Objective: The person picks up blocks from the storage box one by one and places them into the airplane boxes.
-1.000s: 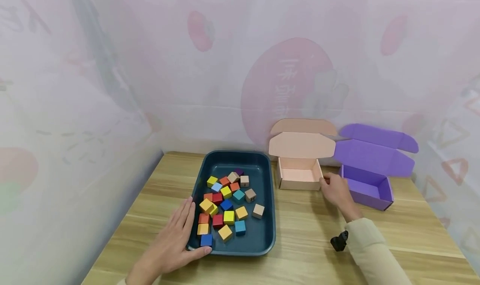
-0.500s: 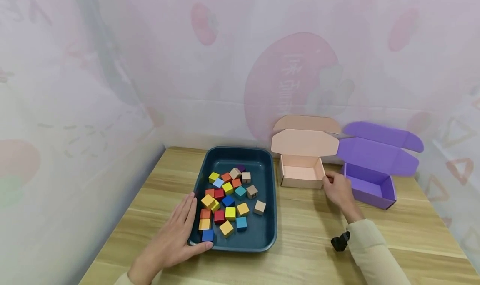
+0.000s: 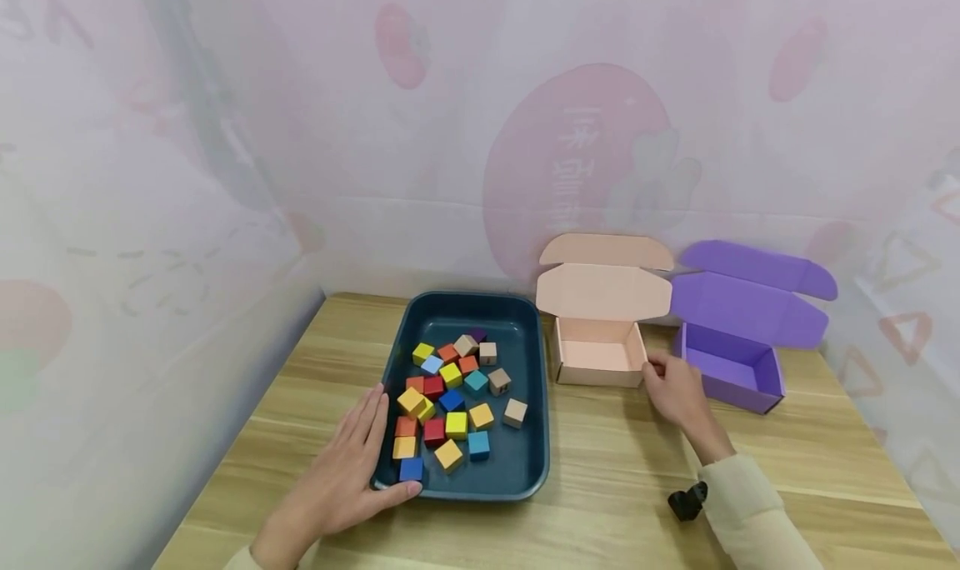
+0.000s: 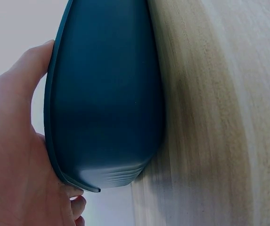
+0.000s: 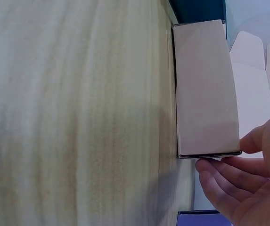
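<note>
A dark teal tray [image 3: 525, 470] holds several wooden cubes [image 3: 452, 401] in red, yellow, orange, blue and plain wood. My left hand [image 3: 333, 470] lies along its near-left corner, fingers straight on the left rim and thumb at the front rim. In the left wrist view the hand [image 4: 17, 127] touches the rim of the tray [image 4: 106, 89]. A peach cardboard box [image 3: 600, 376] stands right of the tray, its lid up. My right hand [image 3: 678, 391] pinches its right wall near the front corner. In the right wrist view the thumb is at the box's [image 5: 205, 89] top edge, fingers outside.
A purple cardboard box [image 3: 738, 395], lid up, stands right of my right hand at a slight angle. A small black device [image 3: 687, 501] is by the right sleeve. Printed cloth [image 3: 420, 153] hangs behind and at both sides of the wooden table [image 3: 600, 512].
The peach box has slid slightly toward me with my right hand on it. My left hand stays on the tray. The head view has shifted a little.
</note>
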The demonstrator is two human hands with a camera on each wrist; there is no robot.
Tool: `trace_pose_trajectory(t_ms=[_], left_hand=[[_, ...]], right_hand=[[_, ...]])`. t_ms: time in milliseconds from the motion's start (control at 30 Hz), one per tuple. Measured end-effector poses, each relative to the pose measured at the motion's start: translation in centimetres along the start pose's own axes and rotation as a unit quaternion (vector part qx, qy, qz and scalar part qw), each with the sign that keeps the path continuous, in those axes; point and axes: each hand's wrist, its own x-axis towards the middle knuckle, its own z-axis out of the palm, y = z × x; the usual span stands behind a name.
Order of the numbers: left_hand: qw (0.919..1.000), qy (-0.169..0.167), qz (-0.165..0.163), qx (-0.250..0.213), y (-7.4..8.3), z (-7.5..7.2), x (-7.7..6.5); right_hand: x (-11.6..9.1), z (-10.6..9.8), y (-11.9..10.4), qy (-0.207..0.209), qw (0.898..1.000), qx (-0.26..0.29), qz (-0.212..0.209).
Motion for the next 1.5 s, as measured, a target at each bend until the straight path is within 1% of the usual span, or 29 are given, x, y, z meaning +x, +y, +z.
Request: trace_pose_trajectory(t_ms=[167,267,433,767,967,1233,1500], left_hand=[[1.0000,0.002,0.003,-0.003,-0.1,0.0,0.0],[1.0000,0.003,0.003,-0.001,-0.1,-0.1,0.0],[1.0000,0.001,0.001,0.003,-0.3,0.1,-0.1],[1.0000,0.004,0.001,0.000,-0.5,0.3,-0.2],[1.0000,0.005,0.003,-0.004,-0.4,0.3,-0.1],[1.0000,0.004,0.004,-0.006,-0.3,0.3,0.0],[1.0000,0.007,0.006,-0.003,-0.4,0.4,0.2]], right_hand=[[-1.0,-0.1,-0.2,-0.006,1.000,-0.011,0.004],[-1.7,-0.2,-0.5,-0.014,1.000,-0.008,0.008],[-2.8,-0.2,-0.8,-0.016,1.000,-0.006,0.010],[-4.4,0.0,-1.2,-0.013,1.000,-0.009,-0.010],[-5.4,0.1,-1.1,-0.002,1.000,-0.006,-0.025],[-6.6,0.0,-1.3,-0.012,1.000,-0.005,-0.010],[-7.7,-0.4,-1.5,-0.021,1.000,0.004,-0.006]])
